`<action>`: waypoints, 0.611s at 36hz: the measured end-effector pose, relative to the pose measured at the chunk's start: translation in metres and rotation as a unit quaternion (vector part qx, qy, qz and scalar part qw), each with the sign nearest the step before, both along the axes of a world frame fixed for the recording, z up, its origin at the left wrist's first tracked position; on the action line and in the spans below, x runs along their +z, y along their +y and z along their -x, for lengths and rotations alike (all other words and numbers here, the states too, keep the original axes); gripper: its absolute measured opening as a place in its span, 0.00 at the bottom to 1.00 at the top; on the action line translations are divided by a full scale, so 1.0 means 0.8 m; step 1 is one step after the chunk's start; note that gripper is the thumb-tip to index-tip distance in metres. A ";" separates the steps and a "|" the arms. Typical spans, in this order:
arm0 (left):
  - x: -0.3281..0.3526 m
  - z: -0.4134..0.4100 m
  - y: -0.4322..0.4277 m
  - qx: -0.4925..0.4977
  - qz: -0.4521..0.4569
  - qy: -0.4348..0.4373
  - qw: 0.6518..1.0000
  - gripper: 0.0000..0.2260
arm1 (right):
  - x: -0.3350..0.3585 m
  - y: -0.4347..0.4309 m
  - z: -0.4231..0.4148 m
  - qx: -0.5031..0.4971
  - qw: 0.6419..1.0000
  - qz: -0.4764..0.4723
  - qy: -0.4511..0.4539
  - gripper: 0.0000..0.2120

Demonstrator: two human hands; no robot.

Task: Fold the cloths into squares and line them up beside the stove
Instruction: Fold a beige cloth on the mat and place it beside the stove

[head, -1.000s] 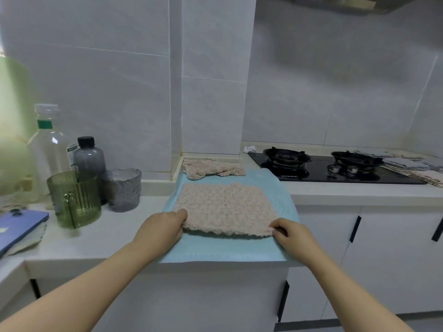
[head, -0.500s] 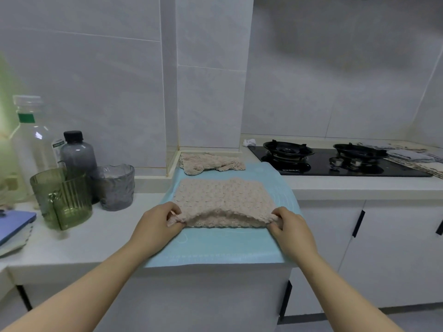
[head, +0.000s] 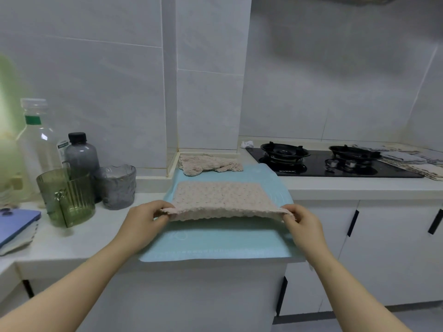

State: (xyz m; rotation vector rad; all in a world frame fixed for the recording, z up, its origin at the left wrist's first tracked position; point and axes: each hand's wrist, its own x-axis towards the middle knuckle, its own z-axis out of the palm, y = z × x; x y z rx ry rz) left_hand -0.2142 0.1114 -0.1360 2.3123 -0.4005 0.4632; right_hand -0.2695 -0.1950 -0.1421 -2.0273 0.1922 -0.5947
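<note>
1. White stone countertop [head: 79, 238] runs from left to right. A black two-burner gas stove [head: 335, 164] is set into its right part.
2. Pale blue mat [head: 215, 243] covers the counter just left of the stove, and its front edge reaches the counter lip.
3. Beige knitted cloth [head: 220, 200] lies on the mat as a rectangle, long axis left to right, parallel to the counter front. Its surface is knobbly and nubby. The far edge rests on the mat while the near edge is raised clear of it.
4. The left hand [head: 141, 220] pinches the near left corner between thumb and fingers. The right hand [head: 303, 226] pinches the near right corner the same way.
5. A second beige cloth [head: 208, 164] sits crumpled at the mat's back edge, against the wall.
6. Flat folded cloths [head: 407, 159], grey and beige, lie in a row right of the stove.
7. At left stand a clear plastic bottle [head: 38, 144], a smoky grey bottle [head: 81, 156], a green ribbed glass jug [head: 68, 195] and a grey textured tumbler [head: 117, 186], close together. Their contents cannot be made out.
</note>
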 end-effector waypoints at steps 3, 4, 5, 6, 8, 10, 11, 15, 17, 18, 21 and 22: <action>0.008 0.003 0.010 -0.039 -0.009 0.040 0.998 0.11 | 0.009 -0.006 0.008 0.026 0.999 -0.017 -0.007 0.11; 0.012 0.004 0.014 -0.048 -0.002 0.051 0.998 0.12 | 0.012 -0.007 0.010 0.030 0.999 -0.033 -0.012 0.10; 0.015 0.004 0.016 -0.054 0.004 0.060 0.997 0.12 | 0.016 -0.009 0.011 0.034 0.998 -0.051 -0.018 0.10; 0.018 0.005 0.018 -0.060 0.010 0.071 0.996 0.11 | 0.019 -0.011 0.012 0.041 0.997 -0.067 -0.022 0.09; 0.027 0.005 0.020 -0.079 0.018 0.100 0.992 0.06 | 0.024 -0.015 0.014 0.059 0.994 -0.093 -0.019 0.09; 0.035 0.004 0.024 -0.105 0.015 0.139 0.985 0.01 | 0.028 -0.020 0.016 0.079 0.992 -0.102 0.000 0.10; 0.038 0.002 0.026 -0.114 0.007 0.156 0.981 0.04 | 0.030 -0.023 0.015 0.088 0.991 -0.099 0.014 0.11; 0.049 -0.009 0.023 -0.125 0.018 0.216 0.968 0.14 | 0.035 -0.030 0.005 0.121 0.986 -0.088 0.072 0.10; 0.050 -0.020 0.017 -0.126 0.041 0.226 0.965 0.11 | 0.037 -0.030 -0.007 0.111 0.986 -0.088 0.083 0.10; 0.051 -0.025 0.012 -0.121 0.053 0.227 0.965 0.08 | 0.038 -0.030 -0.013 0.102 0.987 -0.095 0.081 0.11; 0.047 -0.047 -0.004 -0.087 0.095 0.201 0.971 0.03 | 0.041 -0.026 -0.036 0.075 0.988 -0.119 0.066 0.09; 0.045 -0.055 -0.009 -0.070 0.105 0.188 0.974 0.05 | 0.042 -0.025 -0.044 0.064 0.989 -0.120 0.061 0.08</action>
